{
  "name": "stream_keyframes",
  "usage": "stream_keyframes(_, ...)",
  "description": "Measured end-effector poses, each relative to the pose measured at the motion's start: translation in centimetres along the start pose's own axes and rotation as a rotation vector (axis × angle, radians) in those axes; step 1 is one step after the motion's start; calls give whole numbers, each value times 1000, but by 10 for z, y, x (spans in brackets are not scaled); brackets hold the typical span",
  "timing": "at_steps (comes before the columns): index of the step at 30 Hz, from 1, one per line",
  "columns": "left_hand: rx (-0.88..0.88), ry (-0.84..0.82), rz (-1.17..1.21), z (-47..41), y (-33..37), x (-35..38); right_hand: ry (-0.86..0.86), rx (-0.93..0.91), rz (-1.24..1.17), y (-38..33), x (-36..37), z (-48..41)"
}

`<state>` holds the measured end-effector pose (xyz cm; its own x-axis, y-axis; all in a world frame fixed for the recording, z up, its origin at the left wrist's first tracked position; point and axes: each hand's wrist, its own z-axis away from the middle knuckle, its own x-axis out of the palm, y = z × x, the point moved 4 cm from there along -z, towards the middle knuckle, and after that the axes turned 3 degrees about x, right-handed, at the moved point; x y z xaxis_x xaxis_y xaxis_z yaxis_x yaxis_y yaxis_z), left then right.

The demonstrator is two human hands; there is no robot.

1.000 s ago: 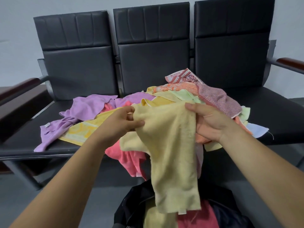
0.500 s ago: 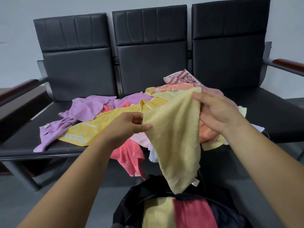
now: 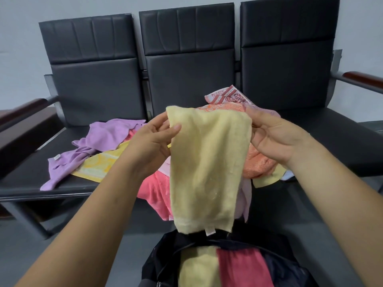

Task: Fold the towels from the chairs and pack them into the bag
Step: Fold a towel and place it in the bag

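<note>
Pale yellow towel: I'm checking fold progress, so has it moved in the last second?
Yes. The pale yellow towel rose: its hem, earlier overlapping the bag, now hangs just at its rim.

To me this looks like a waiting area or office lobby, not a home. Across the upper half of the frame stand three black padded chairs (image 3: pixel 186 79), joined side by side in one row like public beam seating. A dark wooden left armrest (image 3: pixel 27 106) closes the row at the left edge and a matching right armrest (image 3: pixel 362 76) at the right edge. A plain pale wall (image 3: pixel 18 38) stands behind them. At lower left I see a grey metal leg (image 3: pixel 22 217) on a smooth grey floor (image 3: pixel 20 255).
</note>
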<state>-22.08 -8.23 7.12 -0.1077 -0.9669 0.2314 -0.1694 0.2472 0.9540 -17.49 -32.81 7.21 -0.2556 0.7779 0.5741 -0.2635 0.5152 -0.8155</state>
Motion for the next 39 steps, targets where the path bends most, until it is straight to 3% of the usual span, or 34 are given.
stream_keyframes(9, 126, 200, -380, 1, 4, -23, 115, -56, 450, -1, -10, 3)
stream_keyframes(11, 101, 202, -365, 1, 3, -22, 136, -51, 386, 0, -8, 2)
stream_keyframes(17, 79, 63, 62, 3, 5, -1, 6, -40, 15, -3, -2, 2)
stream_keyframes(20, 130, 130, -163, 2, 7, -7, 1, -71, 182, -6, -4, 2)
stream_keyframes(22, 155, 193, -413, 3, 6, -14, 55, -90, 294, -7, -8, 2)
stream_keyframes(24, 162, 229, -520, 4, 3, -15, 131, -118, 390, -6, -13, 2)
stream_keyframes(29, 171, 298, -484, 4, 5, -17, 193, -183, 409, -3, -12, 2)
stream_keyframes(35, 202, 314, -355, 3, 7, -19, 129, -46, 88, 9, -3, 1)
stream_keyframes(39, 190, 193, -568, 4, 8, -24, 68, -51, 126, 8, -2, 4)
